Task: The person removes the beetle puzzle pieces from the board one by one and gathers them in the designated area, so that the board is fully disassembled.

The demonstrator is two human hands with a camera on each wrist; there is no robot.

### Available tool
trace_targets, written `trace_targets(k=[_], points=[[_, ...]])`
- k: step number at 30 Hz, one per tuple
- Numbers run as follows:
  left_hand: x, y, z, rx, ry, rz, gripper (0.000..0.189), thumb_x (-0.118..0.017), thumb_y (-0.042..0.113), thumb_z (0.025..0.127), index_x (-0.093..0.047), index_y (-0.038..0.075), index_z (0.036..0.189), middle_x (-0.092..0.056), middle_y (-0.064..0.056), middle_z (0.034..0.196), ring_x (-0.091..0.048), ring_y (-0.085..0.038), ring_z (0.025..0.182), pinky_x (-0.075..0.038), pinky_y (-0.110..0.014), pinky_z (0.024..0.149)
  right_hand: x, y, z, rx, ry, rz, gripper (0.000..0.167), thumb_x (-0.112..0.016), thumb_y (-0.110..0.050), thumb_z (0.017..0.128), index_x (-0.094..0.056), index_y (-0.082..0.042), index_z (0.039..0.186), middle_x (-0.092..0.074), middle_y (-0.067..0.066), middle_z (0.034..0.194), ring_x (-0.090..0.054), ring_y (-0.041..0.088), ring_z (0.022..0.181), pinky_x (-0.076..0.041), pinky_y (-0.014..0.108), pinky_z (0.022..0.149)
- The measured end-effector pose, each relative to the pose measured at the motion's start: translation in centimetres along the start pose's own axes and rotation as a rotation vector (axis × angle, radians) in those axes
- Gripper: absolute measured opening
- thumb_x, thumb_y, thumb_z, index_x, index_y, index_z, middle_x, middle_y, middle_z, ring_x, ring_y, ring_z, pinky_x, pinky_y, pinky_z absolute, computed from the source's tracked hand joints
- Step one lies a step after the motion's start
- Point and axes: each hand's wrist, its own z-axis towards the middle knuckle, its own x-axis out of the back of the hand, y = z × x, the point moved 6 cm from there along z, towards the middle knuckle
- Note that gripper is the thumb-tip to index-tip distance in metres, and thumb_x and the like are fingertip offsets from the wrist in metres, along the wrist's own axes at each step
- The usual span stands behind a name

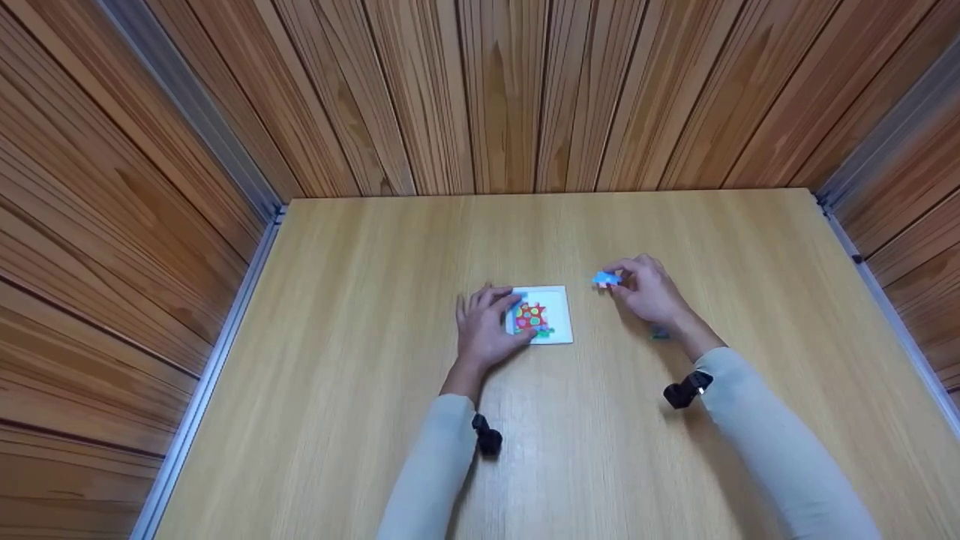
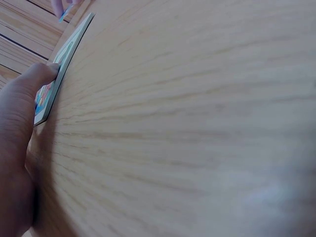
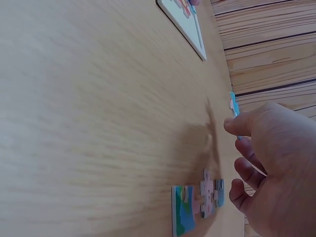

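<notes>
A white square puzzle board [image 1: 556,315] lies flat on the table, with red, green and blue jigsaw pieces [image 1: 529,316] assembled on its left part. My left hand [image 1: 486,328] holds the board from its left side, the thumb [image 2: 45,74] over the near edge and the fingers over the far left part. To the right of the board, my right hand [image 1: 646,289] pinches a light blue puzzle piece [image 1: 605,279] between thumb and fingers, raised above the table. In the right wrist view this piece [image 3: 234,104] is partly hidden by the thumb.
Several loose puzzle pieces [image 3: 183,212] lie on the table below my right hand; in the head view my right wrist mostly covers them. Wooden plank walls [image 1: 495,97] stand behind and at both sides, with metal rails [image 1: 202,375] along the table's side edges.
</notes>
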Motion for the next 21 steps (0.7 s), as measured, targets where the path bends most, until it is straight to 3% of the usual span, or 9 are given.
trace_targets(k=[21], points=[[0.1, 0.0, 0.0, 0.004, -0.002, -0.019, 0.069, -0.088, 0.052, 0.091, -0.072, 0.022, 0.151, -0.06, -0.003, 0.166, -0.035, -0.038, 0.171, -0.006, -0.074, 0.142, 1.0, 2.1, -0.4, -0.03, -0.014, -0.036, 0.037, -0.067, -0.012, 0.112, -0.068, -0.003, 0.148, -0.056, 0.025, 0.132, -0.051, 0.038, 0.121, -0.043, 0.037, 0.093]])
